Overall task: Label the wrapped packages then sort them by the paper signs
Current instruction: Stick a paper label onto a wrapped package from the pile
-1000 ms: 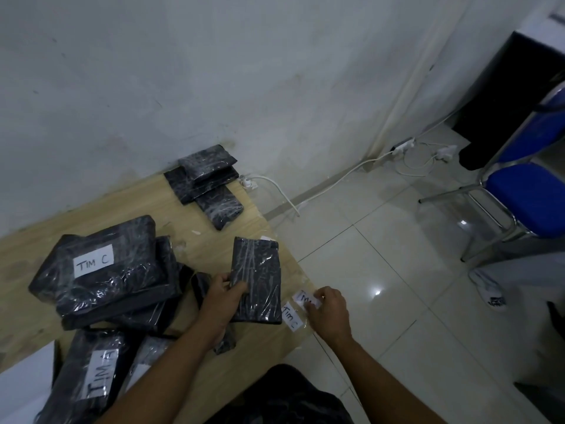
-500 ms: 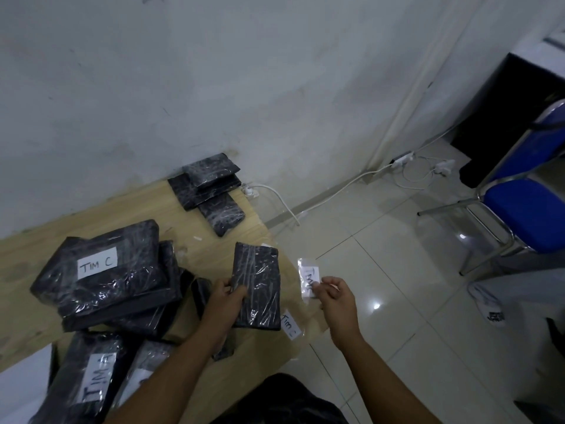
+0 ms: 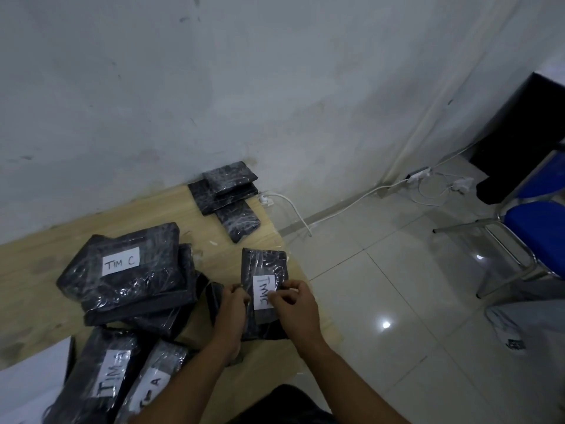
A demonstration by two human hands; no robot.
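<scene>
Left hand (image 3: pixel 234 304) grips the package (image 3: pixel 264 264) by its left edge. Right hand (image 3: pixel 295 304) pinches the label (image 3: pixel 263 292) against its face. Judged light, fairly stiff, film-slick; hold by the edges.

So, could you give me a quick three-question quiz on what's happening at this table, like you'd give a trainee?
1. True or false: the stack of packages by the wall already carries white labels.
2. What is written on the large package on top of the left pile? A) TIM D  B) TIM C  C) TIM F
3. Fill in: the left hand grips the small package while the right hand holds a white ____ against it.

Key: 1 false; 2 B; 3 label.
</scene>
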